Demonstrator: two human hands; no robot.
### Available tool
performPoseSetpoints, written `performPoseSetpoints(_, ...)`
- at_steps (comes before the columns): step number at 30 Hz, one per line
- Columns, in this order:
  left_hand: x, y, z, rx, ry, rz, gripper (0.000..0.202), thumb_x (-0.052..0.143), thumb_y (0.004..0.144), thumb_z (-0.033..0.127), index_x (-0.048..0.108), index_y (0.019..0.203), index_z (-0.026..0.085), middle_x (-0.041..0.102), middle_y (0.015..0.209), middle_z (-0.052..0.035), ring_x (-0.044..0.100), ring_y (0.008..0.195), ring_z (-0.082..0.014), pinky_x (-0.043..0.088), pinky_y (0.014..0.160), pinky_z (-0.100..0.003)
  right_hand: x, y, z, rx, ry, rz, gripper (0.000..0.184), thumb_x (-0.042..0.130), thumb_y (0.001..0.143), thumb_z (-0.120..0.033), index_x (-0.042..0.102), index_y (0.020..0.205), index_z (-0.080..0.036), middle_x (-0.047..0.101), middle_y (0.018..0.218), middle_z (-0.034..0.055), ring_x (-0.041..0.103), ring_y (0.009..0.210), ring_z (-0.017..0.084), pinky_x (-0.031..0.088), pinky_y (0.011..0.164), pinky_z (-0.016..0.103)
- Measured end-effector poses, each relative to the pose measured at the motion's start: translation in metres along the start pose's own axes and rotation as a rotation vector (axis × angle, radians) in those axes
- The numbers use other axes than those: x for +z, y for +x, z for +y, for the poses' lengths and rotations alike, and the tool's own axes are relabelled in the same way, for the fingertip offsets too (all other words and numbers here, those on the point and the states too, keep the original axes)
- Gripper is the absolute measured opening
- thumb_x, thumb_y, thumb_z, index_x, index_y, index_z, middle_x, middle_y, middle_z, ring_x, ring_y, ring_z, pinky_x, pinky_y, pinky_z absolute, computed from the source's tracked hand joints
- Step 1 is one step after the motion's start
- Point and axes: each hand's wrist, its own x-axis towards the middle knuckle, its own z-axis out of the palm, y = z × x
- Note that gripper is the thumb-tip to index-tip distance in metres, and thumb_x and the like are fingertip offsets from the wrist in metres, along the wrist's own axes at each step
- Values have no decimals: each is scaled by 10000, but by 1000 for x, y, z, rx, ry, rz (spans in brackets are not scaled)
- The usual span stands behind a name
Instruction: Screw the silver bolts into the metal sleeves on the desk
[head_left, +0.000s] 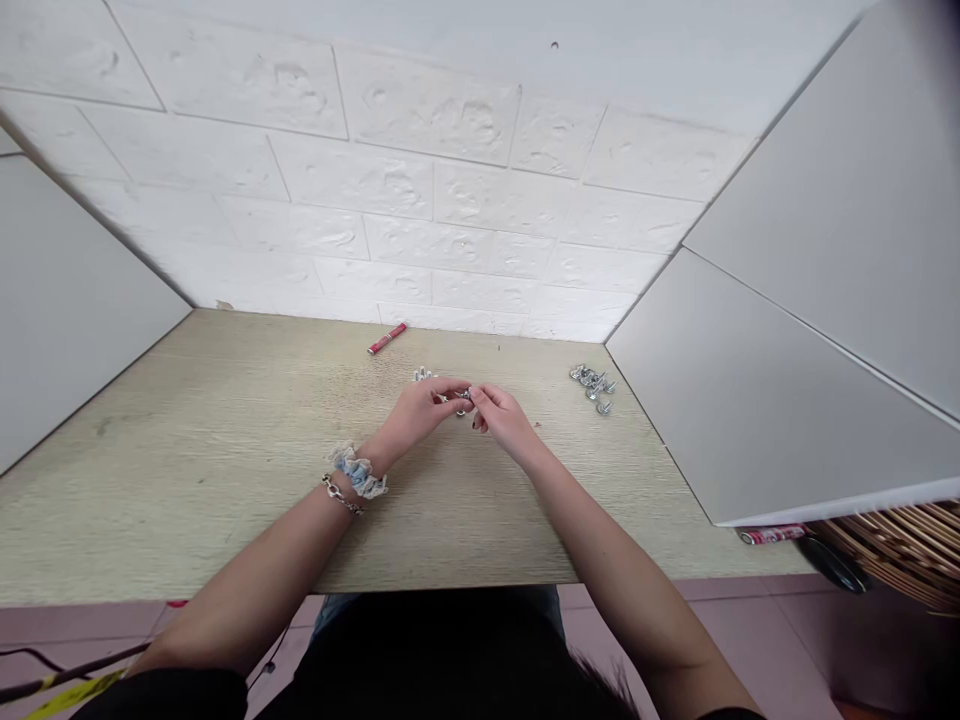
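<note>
My left hand [416, 412] and my right hand [508, 420] meet over the middle of the table [247, 480]. Their fingertips pinch a small silver metal piece [466, 396] between them; its exact kind is too small to make out. Just behind my left hand, partly hidden by it, stands a group of small silver pieces [424, 374] with upright shafts. To the right lies a loose pile of silver metal pieces with round flat heads and thin shafts [592, 382]. One such piece [604, 408] sits slightly apart, nearer to me.
A red tube-like stick [387, 339] lies near the white brick-patterned wall [397, 240]. Grey panels bound the table left and right [795, 390]. At the front right are another red stick [772, 535], a dark rounded object [832, 563] and a wicker basket [900, 550].
</note>
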Motion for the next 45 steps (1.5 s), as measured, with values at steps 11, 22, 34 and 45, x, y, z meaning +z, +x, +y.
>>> performPoseSetpoints(11, 1, 2, -8, 64, 8, 25, 252, 569, 753, 344, 667, 947, 218, 678, 887, -10, 610, 792, -154, 457, 712, -250, 1, -2, 2, -105, -59, 21, 337, 397, 809, -498, 490, 752, -179, 479, 577, -34, 454, 512, 84, 368, 528, 222)
performPoseSetpoints(22, 1, 2, -12, 92, 15, 30, 258, 561, 760, 356, 667, 950, 219, 675, 892, -18, 607, 798, -160, 457, 734, -272, 4, -3, 2, -164, -80, 43, 288, 388, 830, -421, 529, 850, -170, 493, 639, -20, 456, 529, 81, 378, 530, 223)
performPoseSetpoints(34, 1, 2, -10, 115, 56, 49, 244, 556, 761, 350, 672, 940, 230, 681, 845, -2, 607, 770, -157, 442, 703, -258, 3, -3, 3, -143, -60, 8, 292, 389, 827, -408, 518, 931, -167, 503, 667, -16, 456, 540, 81, 394, 550, 232)
performPoseSetpoints(45, 4, 2, -9, 83, 51, 21, 256, 530, 774, 365, 671, 929, 217, 677, 859, -12, 600, 774, -158, 435, 719, -261, 2, -4, -1, -187, -125, 12, 248, 373, 839, -360, 519, 893, -168, 496, 671, -18, 453, 564, 86, 381, 565, 234)
